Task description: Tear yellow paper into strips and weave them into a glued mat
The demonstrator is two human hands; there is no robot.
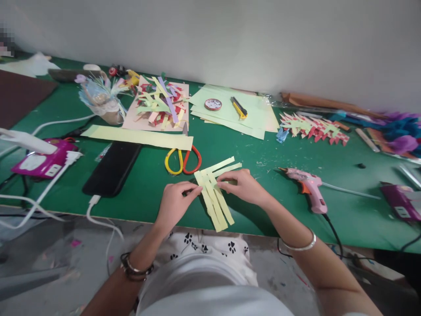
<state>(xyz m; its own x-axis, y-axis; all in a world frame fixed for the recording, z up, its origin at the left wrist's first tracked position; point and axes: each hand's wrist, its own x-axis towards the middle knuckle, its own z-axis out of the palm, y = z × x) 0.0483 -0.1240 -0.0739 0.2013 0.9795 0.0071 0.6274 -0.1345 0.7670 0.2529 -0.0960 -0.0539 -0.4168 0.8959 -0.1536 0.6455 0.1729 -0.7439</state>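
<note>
Between my hands, near the table's front edge, are pale yellow-green paper strips (215,204) crossed over one another like a small weave. My left hand (177,199) pinches the left side of the strips with thumb and forefinger. On the other side, my right hand (245,186) has its fingertips closed on the strips near the crossing. Two strip ends stick out to the upper right, and longer ones hang toward me. Scissors (183,163) with one yellow and one red handle lie just beyond, their blades partly under a long pale yellow paper band (141,137).
A pink glue gun (307,186) with a cord lies at right. A black phone (113,169) is charging at left, near a purple power strip (49,160). Behind are coloured paper scraps (161,103), green sheets (226,123), a yellow cutter (239,108) and a woven paper piece (314,128).
</note>
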